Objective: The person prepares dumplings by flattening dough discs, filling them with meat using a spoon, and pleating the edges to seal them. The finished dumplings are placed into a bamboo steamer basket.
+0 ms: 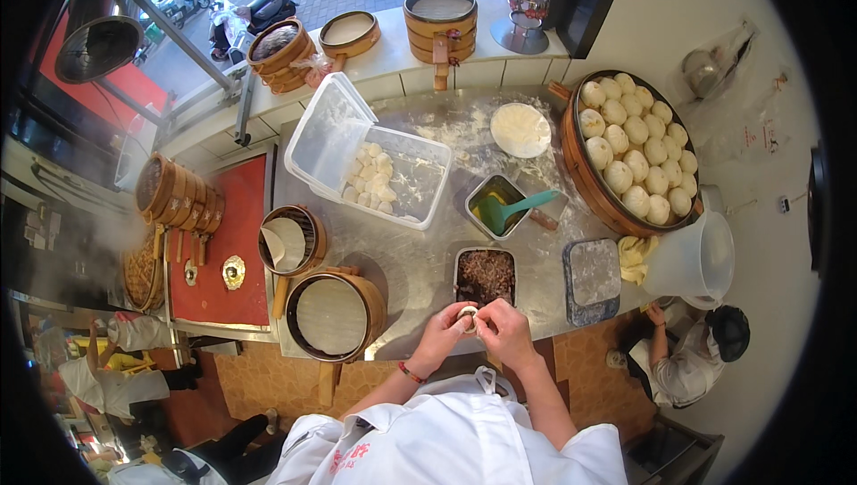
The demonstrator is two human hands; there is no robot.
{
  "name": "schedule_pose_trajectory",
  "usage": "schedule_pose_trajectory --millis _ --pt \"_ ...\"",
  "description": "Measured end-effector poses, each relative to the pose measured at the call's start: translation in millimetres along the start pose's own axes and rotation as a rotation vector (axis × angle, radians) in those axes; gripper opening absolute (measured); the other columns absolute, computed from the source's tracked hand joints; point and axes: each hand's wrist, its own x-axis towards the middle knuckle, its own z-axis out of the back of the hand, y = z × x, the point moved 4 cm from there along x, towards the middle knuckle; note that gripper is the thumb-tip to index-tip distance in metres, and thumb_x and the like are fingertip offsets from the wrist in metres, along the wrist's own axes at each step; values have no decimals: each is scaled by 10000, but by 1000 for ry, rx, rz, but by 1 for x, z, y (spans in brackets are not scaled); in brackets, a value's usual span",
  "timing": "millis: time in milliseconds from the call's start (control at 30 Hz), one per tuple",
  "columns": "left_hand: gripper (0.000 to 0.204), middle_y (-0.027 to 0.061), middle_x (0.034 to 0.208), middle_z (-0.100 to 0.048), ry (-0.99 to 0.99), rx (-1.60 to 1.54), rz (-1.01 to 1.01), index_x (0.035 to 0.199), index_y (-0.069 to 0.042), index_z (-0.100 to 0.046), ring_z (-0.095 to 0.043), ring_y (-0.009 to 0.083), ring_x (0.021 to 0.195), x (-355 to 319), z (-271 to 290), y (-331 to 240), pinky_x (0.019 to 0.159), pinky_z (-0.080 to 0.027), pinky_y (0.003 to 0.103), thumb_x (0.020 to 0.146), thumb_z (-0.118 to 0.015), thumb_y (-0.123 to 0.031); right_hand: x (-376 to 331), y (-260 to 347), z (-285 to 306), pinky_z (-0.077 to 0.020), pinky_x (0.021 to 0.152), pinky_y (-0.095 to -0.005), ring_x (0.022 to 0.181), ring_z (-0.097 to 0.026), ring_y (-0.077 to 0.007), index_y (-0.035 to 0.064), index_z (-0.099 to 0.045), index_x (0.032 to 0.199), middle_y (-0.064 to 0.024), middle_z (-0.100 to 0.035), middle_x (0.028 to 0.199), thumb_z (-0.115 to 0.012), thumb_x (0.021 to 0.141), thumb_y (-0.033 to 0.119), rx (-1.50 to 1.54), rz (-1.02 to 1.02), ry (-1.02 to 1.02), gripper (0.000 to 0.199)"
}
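**Two hands pinched a dumpling at the counter's near edge**

The left hand [439,335] and the right hand [505,331] were pressed together around a small pale dumpling [468,313], fingertips closed on it from both sides. It sat between the thumbs, its open top facing up toward the camera; it was too small and round to show any long axis. The hands hovered just above the near edge of the steel counter [420,257], directly in front of a rectangular metal tray of dark minced filling [485,274].

To the left, close to the left wrist, stood a round bamboo steamer [335,315] lined with white cloth, overhanging the counter edge. To the right lay a floured scale [592,280], with bare steel between it and the filling tray. Farther back were a clear plastic tub [375,159] holding dough pieces and a wide steamer basket [603,190] filled with white buns.
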Motion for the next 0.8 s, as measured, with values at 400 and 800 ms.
schedule_pose_trajectory --millis 400,800 --pt "324 61 1175 -656 27 614 -116 1282 18 -590 -596 104 1061 1 1 -11 922 -489 260 966 -574 -50 3 0 3 -518 636 -392 723 -634 -305 36 -659 875 -107 -622 826 -695 842 74 -7 49 88 62" --pt "400 62 1281 -575 60 -283 -5 1409 -26 -451 -589 175 1169 4 -2 7 994 -519 361 1027 -538 -107 -2 -13 -8 -484 560 -316 639 -603 -209 37 -656 861 -87 -617 794 -712 834 42 238 -261 -77 62"
